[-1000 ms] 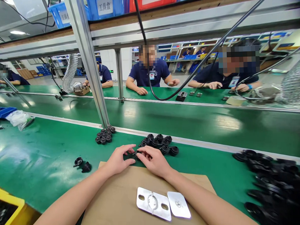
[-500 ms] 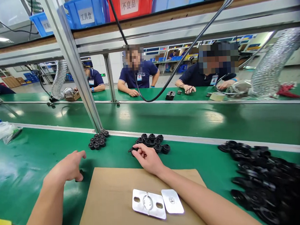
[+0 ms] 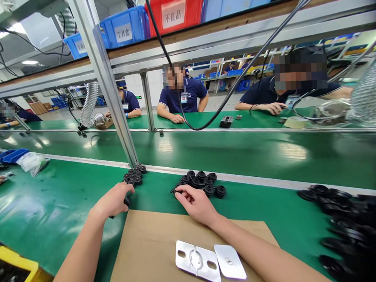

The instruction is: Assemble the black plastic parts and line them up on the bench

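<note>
My left hand (image 3: 113, 200) is curled, fingers bent toward the thumb, around a small black part (image 3: 127, 200) mostly hidden by them. Just beyond it stands a cluster of small black round parts (image 3: 135, 175). My right hand (image 3: 196, 202) pinches a small black part (image 3: 176, 191) with a thin end sticking out to the left. It is at the near left edge of a group of stepped black round parts (image 3: 208, 183). On the brown cardboard sheet (image 3: 154, 241) below lie a silver metal plate with two slots (image 3: 187, 264) and a smaller silver square plate (image 3: 230, 261).
A heap of black parts (image 3: 345, 217) lies at the right. A yellow bin (image 3: 32, 265) stands at the lower left, and a plastic bag (image 3: 31, 162) lies farther back. A metal post (image 3: 112, 90) rises at the bench's far edge. Co-workers sit across the green line.
The view has shifted left. My left hand has moved forward and right, toward the round parts, and its fingers have drawn closer together. My right hand stays by the stepped parts, still pinching.
</note>
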The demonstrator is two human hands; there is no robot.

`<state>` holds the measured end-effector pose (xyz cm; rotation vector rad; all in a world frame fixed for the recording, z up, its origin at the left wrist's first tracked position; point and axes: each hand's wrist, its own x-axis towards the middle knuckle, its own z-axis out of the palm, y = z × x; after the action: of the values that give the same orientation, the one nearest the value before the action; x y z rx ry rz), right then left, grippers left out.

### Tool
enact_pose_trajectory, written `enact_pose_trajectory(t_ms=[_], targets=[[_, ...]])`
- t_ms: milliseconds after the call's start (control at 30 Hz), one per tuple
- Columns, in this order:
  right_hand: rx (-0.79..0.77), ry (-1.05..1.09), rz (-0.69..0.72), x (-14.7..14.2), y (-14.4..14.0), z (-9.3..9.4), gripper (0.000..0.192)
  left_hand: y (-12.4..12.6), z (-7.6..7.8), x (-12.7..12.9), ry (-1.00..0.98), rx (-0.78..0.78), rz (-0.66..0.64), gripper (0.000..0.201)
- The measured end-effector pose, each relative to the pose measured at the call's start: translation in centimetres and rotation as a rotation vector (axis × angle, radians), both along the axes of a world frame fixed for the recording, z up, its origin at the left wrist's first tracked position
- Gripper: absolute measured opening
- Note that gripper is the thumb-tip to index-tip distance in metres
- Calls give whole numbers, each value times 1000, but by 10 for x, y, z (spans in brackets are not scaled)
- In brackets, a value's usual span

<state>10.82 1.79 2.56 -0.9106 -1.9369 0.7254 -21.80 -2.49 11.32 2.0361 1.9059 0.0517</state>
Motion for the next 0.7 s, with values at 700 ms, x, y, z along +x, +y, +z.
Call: enact_pose_trajectory(t_ms=[700], targets=[[214, -175, 211, 2, -6, 4, 9, 16, -58, 95, -943, 95, -101, 44]])
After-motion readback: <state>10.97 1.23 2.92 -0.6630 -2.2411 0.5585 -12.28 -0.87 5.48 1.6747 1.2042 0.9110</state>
